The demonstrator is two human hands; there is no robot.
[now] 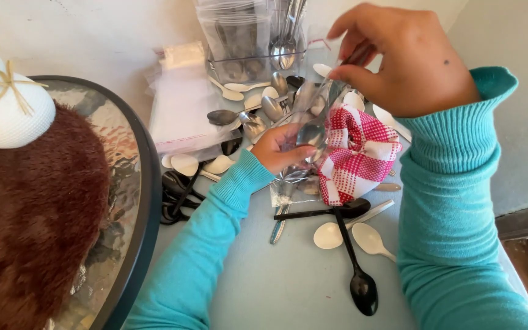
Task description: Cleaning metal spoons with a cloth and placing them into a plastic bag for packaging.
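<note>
My left hand (279,148) grips a clear plastic bag (294,177) near the middle of the pale table (288,287). Raised above it, my right hand (407,58) pinches the handle of a metal spoon (314,131) whose bowl dips into the bag's mouth. A red and white checked cloth (357,156) lies bunched just right of the bag, touching it. Both arms wear teal sleeves. Loose metal, white and black spoons lie scattered around the hands.
A clear container (258,40) with metal spoons stands at the back, beside a stack of clear bags (181,110). Black spoons (362,284) and white spoons (369,238) lie near the front. At left is a round glass table (135,183) with a brown furry mat and a white vase (7,110).
</note>
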